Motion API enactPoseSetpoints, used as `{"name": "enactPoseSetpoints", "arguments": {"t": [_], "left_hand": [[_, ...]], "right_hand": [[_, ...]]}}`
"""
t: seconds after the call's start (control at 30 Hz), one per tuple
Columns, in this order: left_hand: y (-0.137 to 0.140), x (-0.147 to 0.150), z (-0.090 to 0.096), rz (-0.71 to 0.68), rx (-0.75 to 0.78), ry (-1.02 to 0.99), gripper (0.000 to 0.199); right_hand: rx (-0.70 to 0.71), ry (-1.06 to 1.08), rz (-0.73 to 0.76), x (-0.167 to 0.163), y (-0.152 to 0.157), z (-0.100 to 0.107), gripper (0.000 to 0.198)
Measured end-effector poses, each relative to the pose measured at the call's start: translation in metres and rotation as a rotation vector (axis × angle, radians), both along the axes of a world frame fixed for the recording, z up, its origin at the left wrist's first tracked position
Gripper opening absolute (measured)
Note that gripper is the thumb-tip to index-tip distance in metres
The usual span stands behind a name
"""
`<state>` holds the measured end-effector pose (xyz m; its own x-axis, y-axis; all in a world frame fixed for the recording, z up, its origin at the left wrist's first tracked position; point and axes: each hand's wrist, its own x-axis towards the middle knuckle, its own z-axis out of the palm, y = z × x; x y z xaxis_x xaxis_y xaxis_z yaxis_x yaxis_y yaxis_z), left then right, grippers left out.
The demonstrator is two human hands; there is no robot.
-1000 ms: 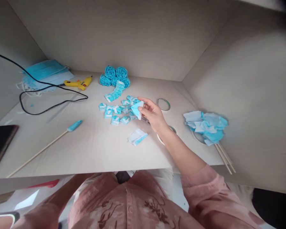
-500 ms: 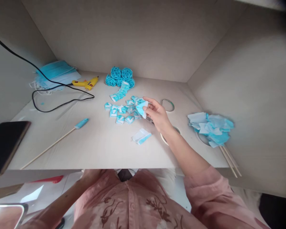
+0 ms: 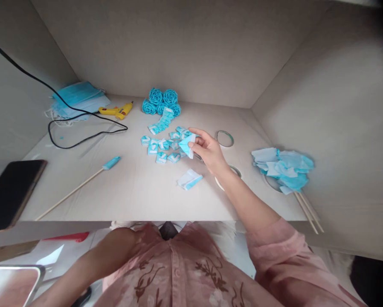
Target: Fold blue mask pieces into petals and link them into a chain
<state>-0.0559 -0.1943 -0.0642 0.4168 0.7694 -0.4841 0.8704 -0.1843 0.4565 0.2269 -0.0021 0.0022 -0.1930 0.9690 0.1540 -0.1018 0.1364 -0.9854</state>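
My right hand (image 3: pixel 207 151) is closed, pinching a folded blue-and-white mask-fabric piece (image 3: pixel 185 144) between thumb and fingers. It hovers at the right end of a cluster of small folded blue-and-white pieces (image 3: pixel 162 146), partly covering them. Just below the held piece, a flat blue-and-white fabric piece (image 3: pixel 190 179) lies on the table. A ring-shaped roll (image 3: pixel 236 172) is partly hidden behind my right wrist. Of my left side only the bare arm shows, at the lower left below the table edge; the hand itself is out of sight.
Rolled blue rosettes (image 3: pixel 161 101) sit at the back. A yellow glue gun (image 3: pixel 117 111), its black cord and stacked face masks (image 3: pixel 79 100) are at left, above a phone (image 3: pixel 14 192) and blue-tipped stick (image 3: pixel 79 187). At right are crumpled fabric pieces (image 3: pixel 284 166) and sticks (image 3: pixel 308 213).
The view has shifted slightly. My right hand keeps its pinch on the folded piece and has barely moved. My left arm's visible part below the table edge looks broader.
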Motion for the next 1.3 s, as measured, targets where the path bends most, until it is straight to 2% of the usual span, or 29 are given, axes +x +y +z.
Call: {"name": "enactPoseSetpoints", "arguments": {"t": [0.07, 0.13, 0.17, 0.23, 0.33, 0.43, 0.53, 0.67, 0.8, 0.97, 1.17, 1.3], "left_hand": [[0.011, 0.005, 0.052, -0.032, -0.037, -0.263, 0.031], [0.033, 0.016, 0.092, 0.005, -0.025, -0.409, 0.031], [0.047, 0.023, 0.105, 0.046, 0.015, -0.472, 0.031], [0.079, 0.042, 0.115, 0.147, 0.138, -0.594, 0.035], [0.124, 0.071, 0.106, 0.336, 0.233, -0.824, 0.042], [0.153, 0.093, 0.095, 0.45, 0.119, -1.014, 0.053], [0.164, 0.107, 0.092, 0.504, -0.022, -1.12, 0.042], [0.171, 0.117, 0.093, 0.597, -0.086, -1.211, 0.03], [0.179, 0.116, 0.093, 0.578, -0.072, -1.226, 0.029], [0.183, 0.11, 0.092, 0.502, -0.017, -1.152, 0.031], [0.18, 0.106, 0.081, 0.509, -0.07, -1.153, 0.032], [0.179, 0.102, 0.076, 0.529, -0.087, -1.174, 0.032]], "right_hand": [[0.019, -0.011, 0.018, -0.001, -0.002, 0.002, 0.053], [0.037, -0.03, 0.034, -0.001, -0.004, 0.004, 0.057], [0.044, -0.039, 0.041, -0.001, -0.005, 0.004, 0.06], [0.051, -0.041, 0.045, -0.001, -0.006, 0.005, 0.063], [0.057, -0.024, 0.042, 0.0, -0.006, 0.004, 0.061], [0.084, -0.026, 0.047, -0.001, -0.006, 0.004, 0.058], [0.122, -0.054, 0.026, -0.001, -0.007, 0.005, 0.058], [0.154, -0.082, -0.01, -0.001, -0.008, 0.007, 0.057], [0.133, -0.063, 0.0, 0.001, -0.007, 0.007, 0.057], [0.097, -0.08, 0.05, 0.002, -0.004, 0.003, 0.053], [0.103, -0.104, 0.041, -0.001, -0.006, 0.001, 0.053], [0.139, -0.147, 0.023, 0.0, -0.009, 0.006, 0.043]]}}
